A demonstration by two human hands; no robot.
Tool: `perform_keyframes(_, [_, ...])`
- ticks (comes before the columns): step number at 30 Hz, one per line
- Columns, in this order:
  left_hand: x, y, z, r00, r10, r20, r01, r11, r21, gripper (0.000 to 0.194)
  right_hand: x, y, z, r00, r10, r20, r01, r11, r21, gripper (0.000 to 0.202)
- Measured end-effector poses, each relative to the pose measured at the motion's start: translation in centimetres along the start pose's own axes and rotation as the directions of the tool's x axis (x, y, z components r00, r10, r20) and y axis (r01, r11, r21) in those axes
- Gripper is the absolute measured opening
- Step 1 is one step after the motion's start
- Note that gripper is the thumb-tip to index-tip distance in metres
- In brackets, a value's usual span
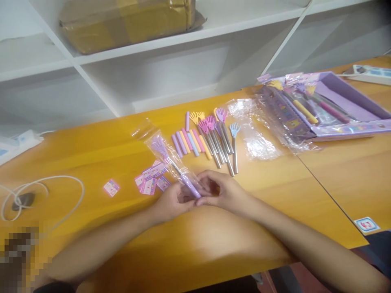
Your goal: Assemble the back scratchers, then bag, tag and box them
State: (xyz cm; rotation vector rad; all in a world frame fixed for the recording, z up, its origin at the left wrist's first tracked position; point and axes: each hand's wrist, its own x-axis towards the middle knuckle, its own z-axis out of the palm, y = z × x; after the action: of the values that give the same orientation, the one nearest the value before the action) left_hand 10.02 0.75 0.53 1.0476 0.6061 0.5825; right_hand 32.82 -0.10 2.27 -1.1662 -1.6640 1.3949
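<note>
A purple back scratcher (191, 186) lies inside a clear plastic bag (152, 140), its hand-shaped head pointing up and left. My left hand (175, 201) closes round the handle end from the left. From the right, my right hand (224, 191) grips the same end with thumb and fingers. Beyond the hands are several pastel handle tubes (185, 142) in a row. Beside them lie several metal-rod scratchers (218, 140) with pink, yellow and purple heads, and a blue one (234, 142). Printed cards (149, 185) are piled left of the bag.
An open purple box (342, 132) holding bagged scratchers sits at the back right, with clear bags (259, 140) beside it. A single card (111, 187) and a white cable (82, 191) lie left. White shelving (195, 40) holds a taped carton (122, 26).
</note>
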Motion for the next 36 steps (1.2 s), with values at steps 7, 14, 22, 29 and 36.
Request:
perform_keyframes(7, [0.5, 0.2, -0.1, 0.997, 0.048, -0.057, -0.048, 0.999, 0.004, 0.036, -0.2, -0.1, 0.0, 1.0, -0.014, -0.013, 0.014, 1.0, -0.01, 0.051])
perform_keyframes(14, [0.5, 0.0, -0.5, 0.996, 0.061, -0.07, -0.062, 0.998, -0.008, 0.038, -0.1, -0.6, -0.6, 0.99, -0.056, 0.128, 0.065, 0.995, -0.069, 0.053])
perform_keyframes(22, [0.3, 0.3, -0.5, 0.998, 0.042, -0.038, -0.042, 0.999, 0.011, 0.038, -0.2, -0.8, -0.5, 0.963, -0.055, 0.263, 0.068, 0.997, -0.039, 0.051])
perform_keyframes(29, [0.0, 0.6, 0.0, 0.997, 0.041, -0.07, -0.039, 0.999, 0.029, 0.035, -0.2, -1.0, 0.1, 0.943, -0.186, 0.275, 0.195, 0.981, -0.008, 0.047])
perform_keyframes(36, [-0.3, 0.9, 0.0, 0.998, -0.016, 0.059, 0.021, 0.997, -0.077, 0.046, -0.5, -1.0, 0.5, 0.918, -0.305, 0.252, 0.332, 0.94, -0.073, 0.04])
